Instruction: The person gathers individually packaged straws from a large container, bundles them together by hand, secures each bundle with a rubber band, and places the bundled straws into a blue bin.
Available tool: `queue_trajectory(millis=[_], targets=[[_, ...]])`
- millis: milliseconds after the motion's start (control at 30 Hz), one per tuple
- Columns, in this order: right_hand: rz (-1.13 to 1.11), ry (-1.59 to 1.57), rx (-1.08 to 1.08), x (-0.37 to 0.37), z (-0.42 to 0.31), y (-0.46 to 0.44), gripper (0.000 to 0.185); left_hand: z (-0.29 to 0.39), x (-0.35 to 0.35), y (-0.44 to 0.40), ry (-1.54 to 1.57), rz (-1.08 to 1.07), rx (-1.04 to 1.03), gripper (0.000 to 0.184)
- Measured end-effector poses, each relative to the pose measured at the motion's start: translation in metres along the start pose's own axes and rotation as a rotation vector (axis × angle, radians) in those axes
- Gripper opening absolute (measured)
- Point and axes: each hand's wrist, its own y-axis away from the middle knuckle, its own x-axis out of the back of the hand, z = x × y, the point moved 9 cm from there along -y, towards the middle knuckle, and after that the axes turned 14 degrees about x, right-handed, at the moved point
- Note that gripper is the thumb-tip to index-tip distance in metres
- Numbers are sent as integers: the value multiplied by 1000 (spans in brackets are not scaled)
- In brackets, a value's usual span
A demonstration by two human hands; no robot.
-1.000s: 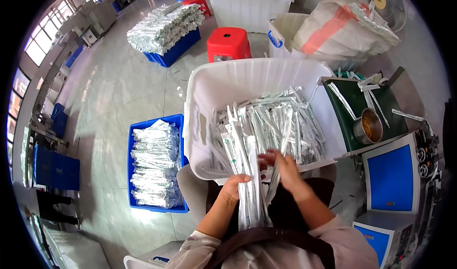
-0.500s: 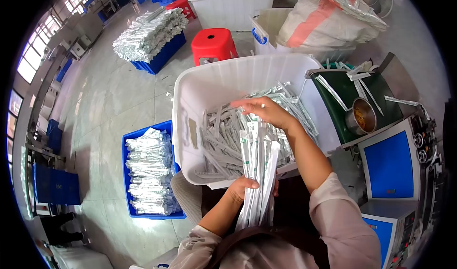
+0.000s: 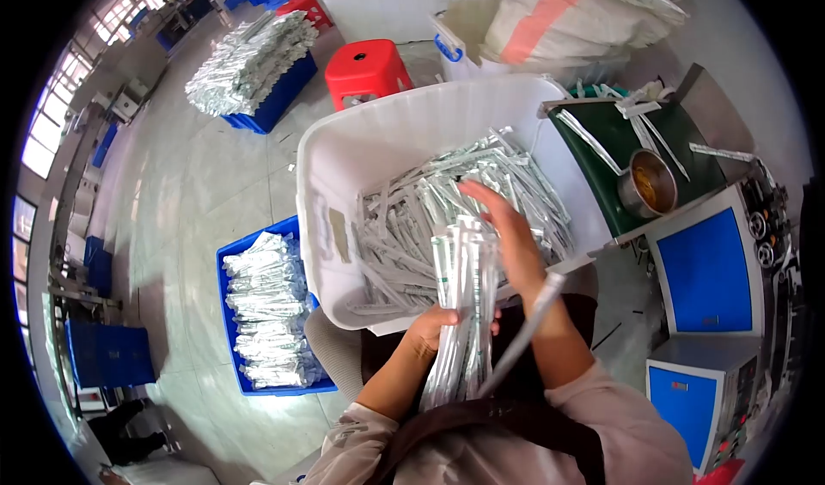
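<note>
My left hand (image 3: 434,329) is wrapped round an upright bundle of long, thin, white-and-silver wrapped packets (image 3: 464,305), held before my apron. Beside the top of this bundle, my right hand (image 3: 511,231) has its fingers stretched out, with nothing seen in it. One separate packet (image 3: 526,330) is smeared by motion and crosses in front of my right forearm. Beyond both hands, a big white tub (image 3: 322,154) contains a loose heap of similar packets (image 3: 404,227).
A blue crate (image 3: 223,313) of stacked packets stands on the floor at left. A green-topped machine (image 3: 601,184) at right carries a metal cup (image 3: 650,184) and stray packets. Farther off are a red stool (image 3: 365,64), another loaded blue crate (image 3: 279,98) and a large sack (image 3: 593,21).
My right hand has come back and down from over the heap towards the bundle's right side. A loose packet now shows across my right forearm. The camera view has shifted slightly.
</note>
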Motion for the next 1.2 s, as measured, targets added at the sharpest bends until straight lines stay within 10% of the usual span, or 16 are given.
queue_trajectory(millis=[33,67,167,300,367,467,733,867,933,1000,1100,1200], targets=[[126,12,-96,-4,32,-3,49,-4,-5,-7,-133,-13,7,68],[-65,597,-34,-11,8,-18,37,-8,-11,-12,-265,-28,12,72],[-688,861,-284,-46,37,-42,33,0,-30,-14,-138,-176,-74,97],[-670,175,-463,-27,105,-41,32,9,-38,-6,-70,-287,-180,99],[-11,-247,-307,12,64,-44,39,10,-38,-3,-71,-272,-176,98],[-301,75,127,-31,21,-4,43,11,-40,-5,-92,-268,-163,86],[-530,346,6,-34,12,21,22,3,-50,-4,-257,83,9,64],[-334,47,10,15,5,16,30,9,-53,-8,-429,263,-13,56],[166,144,284,130,8,4,19,18,-68,-4,-378,169,-88,56],[578,644,-60,248,2,21,13,27,-67,7,-335,220,-154,58],[181,1495,-694,337,40,39,20,29,-58,5,-314,216,-160,62],[66,1465,-854,346,58,45,20,25,-77,-7,-381,184,-114,62]])
